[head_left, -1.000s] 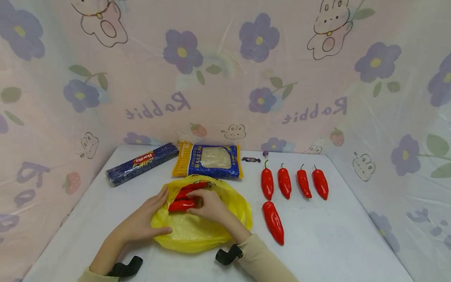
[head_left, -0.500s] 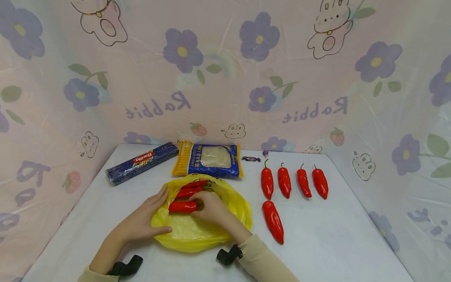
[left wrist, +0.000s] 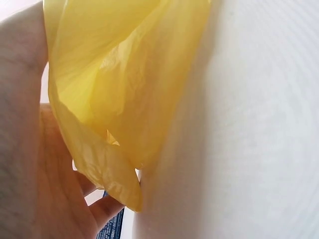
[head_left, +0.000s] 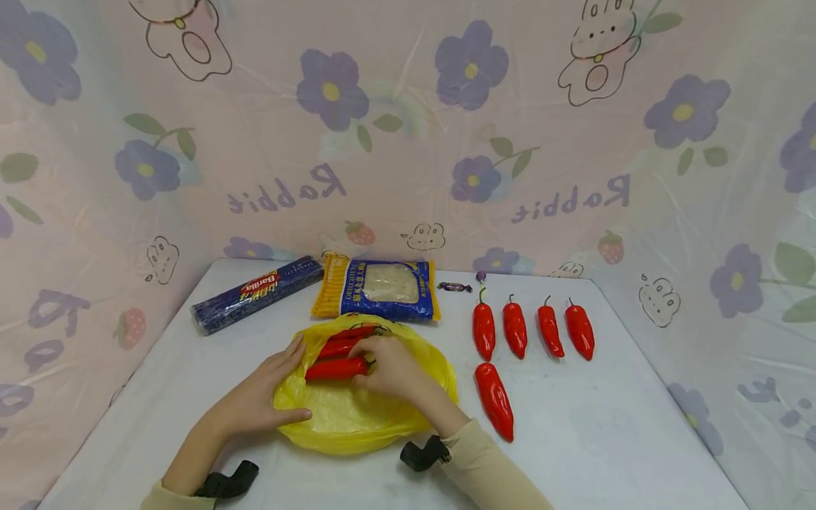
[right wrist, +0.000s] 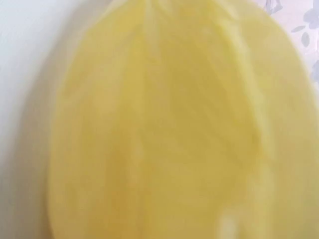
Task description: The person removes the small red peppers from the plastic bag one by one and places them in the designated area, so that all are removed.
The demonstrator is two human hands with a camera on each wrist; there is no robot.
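Observation:
A yellow plastic bag (head_left: 344, 439) lies with its mouth spread wide in front of me. My left hand (head_left: 255, 397) rests along its left rim, fingers straight and thumb out over the near edge; the left wrist view shows the yellow film (left wrist: 129, 99) against the palm. Inside the bag several red chili peppers lie side by side, the nearest chili pepper (head_left: 334, 369) with its stem toward the right. My right hand (head_left: 392, 368) is in the bag at that stem end, thumb and fingers apart around it. Bag film (right wrist: 174, 124) fills most of the right wrist view.
Several red chili peppers (head_left: 515, 331) stand in a row at the right, with one chili pepper (head_left: 494, 401) nearer me. Behind the bag lie a blue-and-yellow pasta packet (head_left: 382, 290), a dark blue Barilla spaghetti pack (head_left: 258, 294) and a small wrapped candy (head_left: 455, 287).
My right hand has drawn back to the right off the nearest chili pepper, which now lies in the bag with its stem showing. The left hand stays on the rim.

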